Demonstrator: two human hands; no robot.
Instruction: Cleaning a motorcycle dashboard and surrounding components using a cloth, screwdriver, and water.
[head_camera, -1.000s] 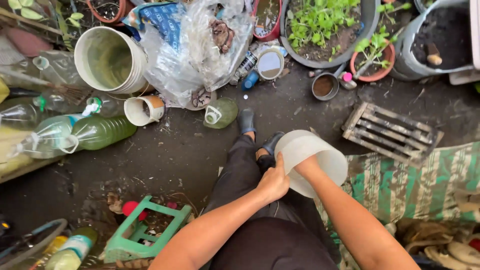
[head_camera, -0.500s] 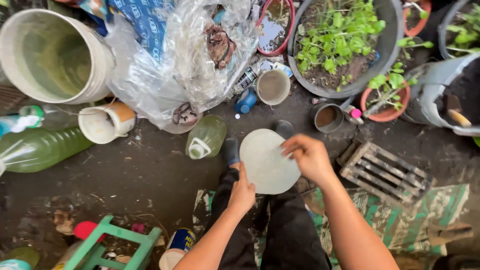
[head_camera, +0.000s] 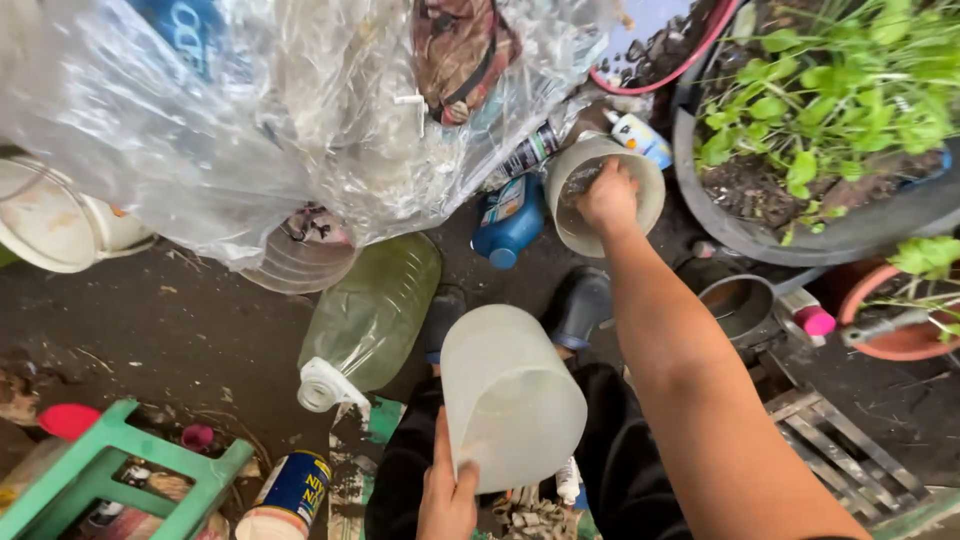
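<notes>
Holding a pale translucent plastic tub (head_camera: 512, 398) by its lower edge, the left hand (head_camera: 447, 490) keeps a closed grip on it, thumb up along the side, with the tub tilted over the person's lap and black trousers (head_camera: 620, 470). The right hand (head_camera: 607, 196) reaches forward with the arm stretched out and dips into a second, cream-coloured tub (head_camera: 640, 170) that stands on the dark ground; its fingers are down inside, so I cannot tell how its grip stands. That cream tub sits just beside a blue bottle (head_camera: 510, 220) and against a large grey planter (head_camera: 760, 235) full of green plants. A big clear plastic bag (head_camera: 250, 120) fills the upper left. Below it lies a large greenish water bottle (head_camera: 375, 310) on its side, cap end towards the person. A green plastic stool (head_camera: 120, 470) and a blue and yellow can (head_camera: 290, 495) lie at lower left. A small metal pot (head_camera: 740, 300) sits right of the arm.
</notes>
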